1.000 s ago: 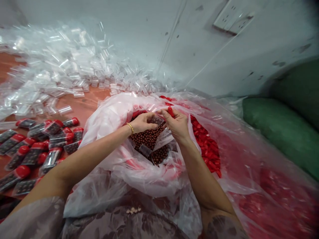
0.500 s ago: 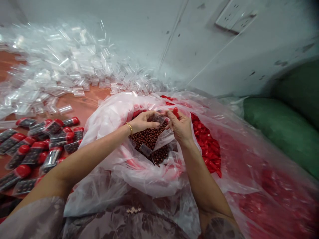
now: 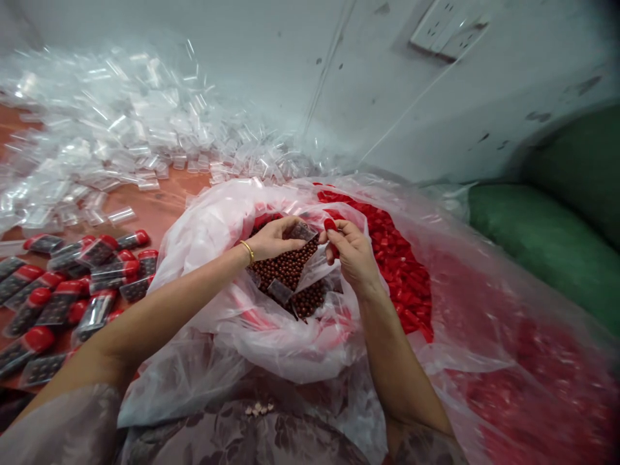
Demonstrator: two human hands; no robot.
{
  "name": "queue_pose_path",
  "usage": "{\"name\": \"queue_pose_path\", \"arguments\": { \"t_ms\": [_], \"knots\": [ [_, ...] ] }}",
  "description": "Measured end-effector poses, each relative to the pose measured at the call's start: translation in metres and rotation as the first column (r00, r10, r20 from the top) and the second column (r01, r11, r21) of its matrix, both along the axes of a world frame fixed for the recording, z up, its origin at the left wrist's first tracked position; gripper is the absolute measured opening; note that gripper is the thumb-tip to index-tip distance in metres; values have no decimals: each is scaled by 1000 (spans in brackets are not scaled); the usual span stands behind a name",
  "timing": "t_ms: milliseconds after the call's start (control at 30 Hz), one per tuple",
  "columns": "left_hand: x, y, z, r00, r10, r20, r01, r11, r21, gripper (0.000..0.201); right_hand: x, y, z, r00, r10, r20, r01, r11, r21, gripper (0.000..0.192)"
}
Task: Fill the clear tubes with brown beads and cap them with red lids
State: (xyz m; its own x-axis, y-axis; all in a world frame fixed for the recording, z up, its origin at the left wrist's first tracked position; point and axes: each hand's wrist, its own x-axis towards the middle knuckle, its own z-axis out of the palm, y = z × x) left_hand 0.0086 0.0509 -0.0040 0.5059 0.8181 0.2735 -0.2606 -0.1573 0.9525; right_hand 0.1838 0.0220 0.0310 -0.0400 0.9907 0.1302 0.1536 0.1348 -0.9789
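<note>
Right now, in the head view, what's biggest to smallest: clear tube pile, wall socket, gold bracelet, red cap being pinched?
1. Clear tube pile
2. Wall socket
3. Gold bracelet and red cap in the right hand: too alike to rank

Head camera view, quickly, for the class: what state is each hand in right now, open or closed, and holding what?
Left hand: closed, holding a clear plastic tube.
Right hand: closed, pinching a red cap.

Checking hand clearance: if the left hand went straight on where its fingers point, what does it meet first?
Likely the right hand, which holds a red cap, just past the clear container in the left hand. Exact depth is unclear.
</note>
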Motion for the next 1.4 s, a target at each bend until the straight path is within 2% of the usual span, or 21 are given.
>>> {"name": "queue_pose_path", "arguments": {
  "t_ms": [100,233,367,467,633,767,833,933,1033,1133,1200,1300,1367,1400],
  "knots": [
    [0,1,-3,998,-23,-52,25,999,33,33,2,2,-2,1000,-26,1,26,999,-32,27],
    [2,-1,-6,979,-123,-165,133,990,50,32,3,10,-5,993,-118,-11,118,993,-6,26],
    [4,-5,-5,968,-241,-75,246,966,78,33,-8,13,-8,991,-104,-83,104,995,-4,28],
    [4,-6,-3,970,-243,-21,244,967,73,34,-18,11,-11,987,-75,-142,75,997,-10,26],
    [2,-8,1,965,-259,34,261,963,-61,39,-22,10,-15,956,-108,-272,114,993,5,29],
    [0,-9,3,978,-199,61,206,970,-126,43,-19,8,-17,937,-91,-338,100,995,11,32],
    [-1,-9,4,984,-163,68,171,973,-153,44,-17,6,-18,953,-90,-291,110,993,52,38],
    [-3,-8,4,987,-126,103,145,969,-199,44,-14,5,-23,985,-113,-133,138,970,201,42],
    [-3,-7,5,980,-142,140,172,956,-238,47,-11,7,-28,983,-184,2,171,915,365,26],
    [-4,-8,6,977,-181,113,204,949,-240,51,-7,8,-31,955,-263,137,169,864,475,13],
    [-5,-8,7,980,-177,88,193,953,-232,53,-3,7,-30,908,-299,294,95,830,549,12],
    [-5,-7,6,984,-154,88,171,957,-232,55,2,4,-28,769,-360,528,-64,779,624,14],
    [-5,-6,5,985,-137,100,157,959,-236,56,4,2,-26,698,-381,607,-126,769,627,16],
    [-4,-6,5,988,-119,97,139,963,-233,56,4,1,-25,689,-366,626,-135,783,607,17]
  ]
}}
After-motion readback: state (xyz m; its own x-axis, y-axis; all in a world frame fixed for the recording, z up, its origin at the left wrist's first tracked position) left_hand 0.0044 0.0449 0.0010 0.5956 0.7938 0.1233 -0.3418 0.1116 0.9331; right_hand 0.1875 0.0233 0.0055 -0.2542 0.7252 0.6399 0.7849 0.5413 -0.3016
